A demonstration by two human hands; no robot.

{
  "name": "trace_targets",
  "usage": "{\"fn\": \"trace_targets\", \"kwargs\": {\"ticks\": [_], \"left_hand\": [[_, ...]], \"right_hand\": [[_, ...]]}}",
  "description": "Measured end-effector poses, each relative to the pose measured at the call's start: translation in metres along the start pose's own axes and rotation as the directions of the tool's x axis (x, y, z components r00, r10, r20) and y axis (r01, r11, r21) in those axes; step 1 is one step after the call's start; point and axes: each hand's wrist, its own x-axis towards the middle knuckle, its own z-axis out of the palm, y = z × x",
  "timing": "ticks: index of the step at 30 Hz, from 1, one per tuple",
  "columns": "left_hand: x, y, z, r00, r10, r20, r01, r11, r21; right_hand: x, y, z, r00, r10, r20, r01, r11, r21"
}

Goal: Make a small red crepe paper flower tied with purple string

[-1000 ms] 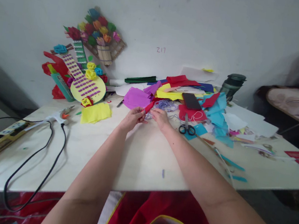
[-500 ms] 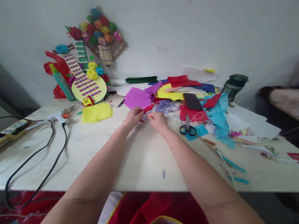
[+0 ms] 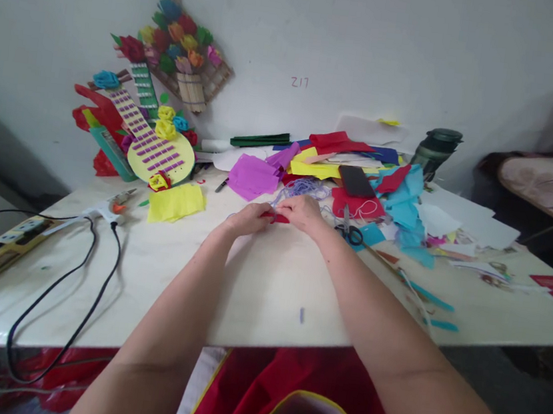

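Note:
A small red piece (image 3: 281, 218), perhaps folded crepe paper, lies low over the table between my hands. My left hand (image 3: 251, 219) is closed on its left end. From the right, my right hand (image 3: 302, 213) pinches at the same piece, its fingertips close to the left ones. Pale purple yarn (image 3: 303, 189) is heaped just behind the hands, and a strand seems to run to the fingers. Black-handled scissors (image 3: 348, 233) lie right of my right hand. My fingers hide much of the red piece.
Purple paper (image 3: 252, 177) and yellow paper (image 3: 176, 204) lie to the left. A phone (image 3: 356, 181) rests on red paper. A paper-flower guitar (image 3: 162, 153) leans at the back left, near a glue gun (image 3: 110, 205) with its cord. A dark bottle (image 3: 436, 151) stands at the back right.
The red piece has gone from tilted up to lying flat and lower between my hands. My right hand has come over its right part. The whole view has shifted slightly.

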Motion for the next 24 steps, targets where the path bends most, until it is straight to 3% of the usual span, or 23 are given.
{"fn": "trace_targets", "kwargs": {"ticks": [5,8,11,14,18,21,24], "left_hand": [[-0.008,0.006,-0.002,0.953,-0.035,0.301,0.119,0.957,-0.266],[-0.011,0.005,-0.002,0.918,0.006,0.397,0.189,0.872,-0.452],[-0.01,0.001,-0.001,0.896,0.043,0.443,0.227,0.812,-0.538],[-0.008,-0.004,0.0,0.914,0.067,0.401,0.226,0.737,-0.637],[-0.005,-0.004,0.004,0.969,0.064,0.238,0.16,0.571,-0.805],[-0.003,0.0,0.008,0.993,-0.032,0.116,0.118,0.463,-0.878],[-0.001,0.005,0.01,0.984,-0.167,0.058,0.121,0.399,-0.909]], "right_hand": [[0.003,0.016,-0.006,0.997,-0.027,0.075,0.005,0.958,0.285],[0.001,0.025,-0.008,0.978,-0.066,0.199,-0.051,0.845,0.532],[-0.003,0.028,-0.008,0.947,-0.049,0.318,-0.2,0.684,0.701],[-0.004,0.022,-0.005,0.945,0.021,0.328,-0.289,0.527,0.799],[-0.001,0.008,0.003,0.97,0.121,0.21,-0.241,0.391,0.888],[0.0,0.001,0.006,0.969,0.203,0.144,-0.211,0.361,0.909],[0.0,-0.002,0.006,0.958,0.258,0.126,-0.215,0.356,0.909]]}}
